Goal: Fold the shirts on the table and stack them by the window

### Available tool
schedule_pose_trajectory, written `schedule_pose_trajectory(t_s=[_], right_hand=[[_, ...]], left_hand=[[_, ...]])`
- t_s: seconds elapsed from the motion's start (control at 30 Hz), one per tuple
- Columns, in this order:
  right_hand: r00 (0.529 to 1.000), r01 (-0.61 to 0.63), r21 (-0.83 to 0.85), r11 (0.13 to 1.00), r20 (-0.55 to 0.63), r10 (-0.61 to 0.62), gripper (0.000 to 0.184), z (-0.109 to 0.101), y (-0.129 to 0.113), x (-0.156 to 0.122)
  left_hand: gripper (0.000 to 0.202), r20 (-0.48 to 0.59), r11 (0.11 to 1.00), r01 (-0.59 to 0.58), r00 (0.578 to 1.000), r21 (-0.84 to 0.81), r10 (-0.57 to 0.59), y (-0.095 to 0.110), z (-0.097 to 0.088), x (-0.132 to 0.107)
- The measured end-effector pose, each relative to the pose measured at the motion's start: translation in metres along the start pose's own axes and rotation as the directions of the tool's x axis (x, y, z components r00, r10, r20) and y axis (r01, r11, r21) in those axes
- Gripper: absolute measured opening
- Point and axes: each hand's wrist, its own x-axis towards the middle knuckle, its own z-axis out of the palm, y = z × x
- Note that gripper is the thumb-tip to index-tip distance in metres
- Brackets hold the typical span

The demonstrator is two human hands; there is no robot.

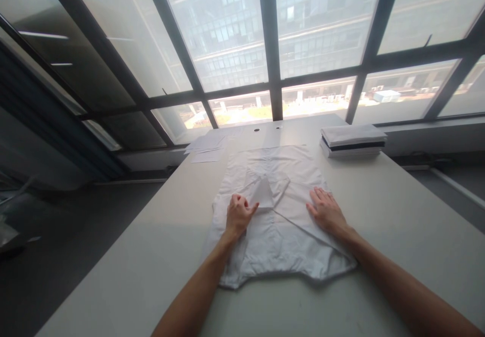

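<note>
A white shirt (280, 241) lies spread on the table, its surface creased and some of its cloth folded across the middle. My left hand (239, 213) is closed on the shirt's left side, fingers curled and thumb pointing right, gripping a fold of the cloth. Beside that thumb, a pointed flap (263, 194) of white cloth stands slightly raised. My right hand (325, 208) rests flat on the shirt's right edge, fingers stretched out. A diagonal fold line runs from the middle of the shirt toward its lower right corner.
A stack of folded cloths (352, 141), white with one dark layer, sits at the table's back right. Several white paper sheets (207, 146) lie at the back left. The white table (409, 236) reaches toward large windows (322, 23) with dark frames.
</note>
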Motion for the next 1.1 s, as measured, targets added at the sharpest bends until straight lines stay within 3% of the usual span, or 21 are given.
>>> schedule_pose_trajectory(t_s=[0.13, 0.3, 0.5, 0.6, 0.67, 0.77, 0.9, 1.1], right_hand=[[1.000, 0.001, -0.007, 1.000, -0.006, -0.001, 0.054, 0.002, 0.001, 0.000], [1.000, 0.003, 0.003, 1.000, 0.013, -0.003, 0.054, 0.000, 0.001, 0.000], [1.000, 0.001, -0.002, 1.000, 0.010, -0.001, 0.054, -0.002, 0.000, 0.000], [1.000, 0.004, -0.005, 1.000, 0.004, -0.004, 0.054, 0.000, 0.001, 0.000], [1.000, 0.007, -0.007, 1.000, 0.002, -0.007, 0.054, 0.001, 0.002, 0.000], [1.000, 0.011, -0.011, 1.000, 0.000, -0.011, 0.053, 0.002, 0.003, 0.000], [1.000, 0.016, -0.004, 1.000, -0.008, -0.017, 0.054, 0.004, 0.004, 0.000], [1.000, 0.021, -0.028, 0.999, 0.001, -0.021, 0.054, 0.004, 0.004, 0.000]], left_hand=[[0.015, 0.046, 1.000, -0.010, 0.999, -0.025, 0.011, -0.004, 0.008, -0.001], [0.049, 0.017, 0.978, -0.053, 0.998, -0.204, 0.058, -0.004, 0.011, -0.001], [0.048, -0.069, 0.973, -0.088, 0.995, -0.215, 0.075, -0.017, -0.008, 0.010], [0.043, -0.108, 0.972, -0.020, 0.994, -0.232, -0.005, -0.045, -0.032, 0.020], [0.040, -0.120, 0.963, 0.126, 0.980, -0.238, -0.157, -0.072, -0.054, 0.023], [0.040, -0.163, 0.933, 0.287, 0.932, -0.217, -0.324, -0.120, -0.095, 0.019], [0.046, -0.193, 0.855, 0.484, 0.835, -0.187, -0.515, -0.176, -0.145, 0.001], [0.030, -0.233, 0.804, 0.588, 0.773, -0.090, -0.591, -0.220, -0.180, -0.019]])
